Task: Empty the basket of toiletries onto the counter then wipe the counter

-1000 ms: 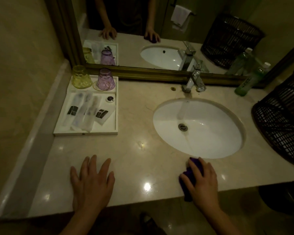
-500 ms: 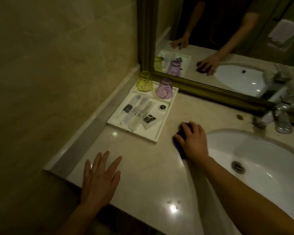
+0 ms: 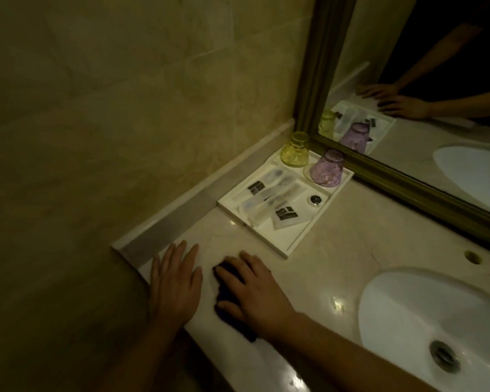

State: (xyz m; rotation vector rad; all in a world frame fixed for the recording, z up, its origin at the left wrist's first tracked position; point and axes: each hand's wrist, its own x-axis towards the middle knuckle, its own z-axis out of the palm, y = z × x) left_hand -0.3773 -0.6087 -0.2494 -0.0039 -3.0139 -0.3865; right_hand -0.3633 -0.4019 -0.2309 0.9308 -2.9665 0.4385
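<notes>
My right hand (image 3: 255, 292) presses flat on a dark purple cloth (image 3: 227, 301) on the beige marble counter (image 3: 337, 250), near its front left corner. Right beside it, my left hand (image 3: 176, 281) lies flat and spread on the counter, holding nothing. Behind both hands sits a white tray (image 3: 297, 239) holding several wrapped toiletry packets (image 3: 269, 202), a small round item (image 3: 315, 199), an upturned yellow glass (image 3: 294, 149) and an upturned purple glass (image 3: 327, 166). The basket is out of frame.
A white sink basin (image 3: 408, 306) with a metal drain (image 3: 443, 356) lies to the right. A gold-framed mirror (image 3: 408, 176) runs along the back. A tiled wall (image 3: 125, 108) and low ledge (image 3: 198, 199) bound the counter on the left.
My right hand slid the cloth leftwards, from the sink's front edge past the tray to beside my left hand. The view swung left; the basket and bottles left the frame.
</notes>
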